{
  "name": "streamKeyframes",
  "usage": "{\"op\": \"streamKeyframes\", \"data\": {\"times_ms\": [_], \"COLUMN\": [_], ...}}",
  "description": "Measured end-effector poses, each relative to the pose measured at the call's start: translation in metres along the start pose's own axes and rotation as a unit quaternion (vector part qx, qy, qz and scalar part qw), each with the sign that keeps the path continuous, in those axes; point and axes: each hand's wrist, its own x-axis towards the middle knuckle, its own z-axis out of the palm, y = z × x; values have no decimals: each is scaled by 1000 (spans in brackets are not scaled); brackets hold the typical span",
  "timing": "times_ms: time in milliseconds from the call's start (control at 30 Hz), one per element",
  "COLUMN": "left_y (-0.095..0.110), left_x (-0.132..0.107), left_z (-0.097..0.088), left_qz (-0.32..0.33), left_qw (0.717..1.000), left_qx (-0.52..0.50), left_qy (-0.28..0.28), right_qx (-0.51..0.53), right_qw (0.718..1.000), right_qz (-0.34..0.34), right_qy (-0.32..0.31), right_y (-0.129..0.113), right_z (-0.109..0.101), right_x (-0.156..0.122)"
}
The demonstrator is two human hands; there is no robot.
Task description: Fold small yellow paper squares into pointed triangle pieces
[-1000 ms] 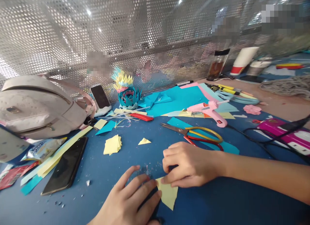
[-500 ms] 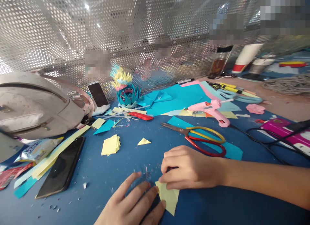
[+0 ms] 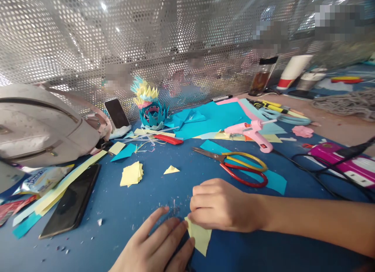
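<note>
Two hands on one yellow paper (image 3: 200,238), which sits at the low centre of the blue bench (image 3: 131,203).

Right hand (image 3: 222,205): fingers (image 3: 202,195) curled shut, thumb and index pinching the paper's top edge at its 12 o'clock side. Forearm comes in from 3 o'clock.

Left hand (image 3: 158,248): flat on the bench, fingers stretched out and not gripping. The tips touch the paper's left edge at 9 o'clock.

Paper: lies flat on the bench, pointed end toward 6 o'clock, upper part hidden under the right hand. Can't tell how many folds are in it.

Around the paper:
- 1 o'clock, just past the right hand: scissors (image 3: 234,166) with red and yellow handles, blades pointing to 10 o'clock, lying on a teal strip (image 3: 277,180).
- 1 o'clock, further out: pink glue gun (image 3: 252,133) on teal sheets (image 3: 216,117).
- 11 o'clock, near: small yellow triangle (image 3: 171,170).
- 10 o'clock: stack of yellow squares (image 3: 131,174).
- 9 o'clock, well apart: black phone (image 3: 70,203), screen up, beside long yellow strips (image 3: 63,184).
- 11 o'clock, far: paper flower (image 3: 150,108) against the mesh wall (image 3: 88,37), second phone (image 3: 117,113) propped just beside it.
- 10 o'clock, far: grey bag (image 3: 41,127).
- 2 o'clock, far: pink box (image 3: 342,162) with black cable (image 3: 307,166).

Paper scraps are scattered on the bench near the left hand.
</note>
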Motion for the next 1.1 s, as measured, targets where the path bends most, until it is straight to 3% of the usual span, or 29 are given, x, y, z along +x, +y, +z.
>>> {"op": "streamKeyframes", "data": {"times_ms": [100,333,533,833,967,1100], "left_y": [0,1,5,5,4,-3], "left_x": [1,2,11,35,33,26], "left_z": [1,5,3,6,9,10], "left_qz": [-9,-20,-78,-219,-231,-213], "left_qw": [1000,1000,996,966,962,967], "left_qx": [-6,8,0,-74,-57,-53], "left_qy": [4,22,32,-117,-133,-130], "right_qx": [-5,150,155,90,82,38], "right_qw": [1000,980,980,982,984,993], "right_qz": [0,121,115,162,157,98], "right_qy": [2,37,49,22,22,43], "right_y": [0,-1,-3,-10,-11,-11], "right_z": [0,10,8,8,5,2], "right_x": [0,-5,-9,-7,-9,-13]}}
